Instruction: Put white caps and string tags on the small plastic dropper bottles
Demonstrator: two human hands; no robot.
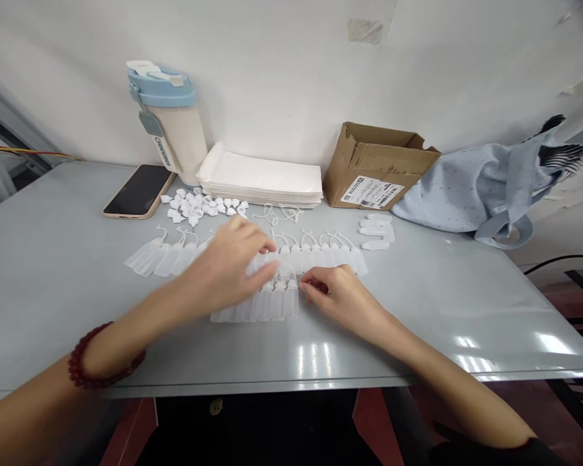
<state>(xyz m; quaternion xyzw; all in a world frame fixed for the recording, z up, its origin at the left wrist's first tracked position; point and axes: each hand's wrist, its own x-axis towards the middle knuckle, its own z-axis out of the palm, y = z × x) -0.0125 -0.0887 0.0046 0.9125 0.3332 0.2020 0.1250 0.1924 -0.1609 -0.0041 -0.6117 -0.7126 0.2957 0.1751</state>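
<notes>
My left hand (236,259), blurred by motion, hovers over small translucent tubes with white caps and thin loops. Its thumb and fingers are apart, and I see nothing held between them. My right hand (337,294) rests at the right end of the front row of tubes (272,305), thumb and forefinger pinched beside the last cap; what is in the pinch, if anything, is hidden. Behind it, a longer back row of tubes (315,257) lies side by side, partly covered by my left hand. A separate group of looped tubes (168,259) lies left of my left forearm.
Loose white caps (194,206) lie in a pile by a phone (138,191) and a blue-lidded bottle (177,123). Toward the wall are a white stack (262,178), loose loops (289,212), a cardboard box (379,168), uncapped tubes (376,231) and a fabric bag (461,188).
</notes>
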